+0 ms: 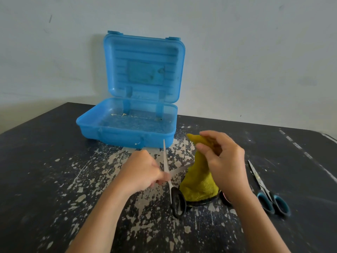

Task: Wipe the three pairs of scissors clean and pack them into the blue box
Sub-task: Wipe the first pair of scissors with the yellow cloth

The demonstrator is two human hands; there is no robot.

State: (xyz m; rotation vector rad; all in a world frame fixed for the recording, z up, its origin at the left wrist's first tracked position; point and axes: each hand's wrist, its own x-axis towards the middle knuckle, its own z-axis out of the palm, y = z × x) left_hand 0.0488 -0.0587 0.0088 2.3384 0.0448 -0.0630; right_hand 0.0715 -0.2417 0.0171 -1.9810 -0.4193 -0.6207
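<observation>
My left hand [144, 170] grips a pair of black-handled scissors [177, 200] near the pivot, blades spread apart, one pointing up toward the box. My right hand [223, 161] pinches the top of a yellow-green cloth [198, 181] and holds it up just right of the blades. Under the cloth and my right wrist a dark handle [224, 198] of another pair shows; the rest is hidden. A pair of scissors with teal-and-black handles [268, 192] lies flat at the right. The blue box [125, 134] stands at the back with its lid up and nothing inside but a few crumbs.
The table [54, 170] is black with worn, flaking pale patches in the middle. A pale wall rises right behind the box. The table's right edge [328, 137] runs diagonally at the far right.
</observation>
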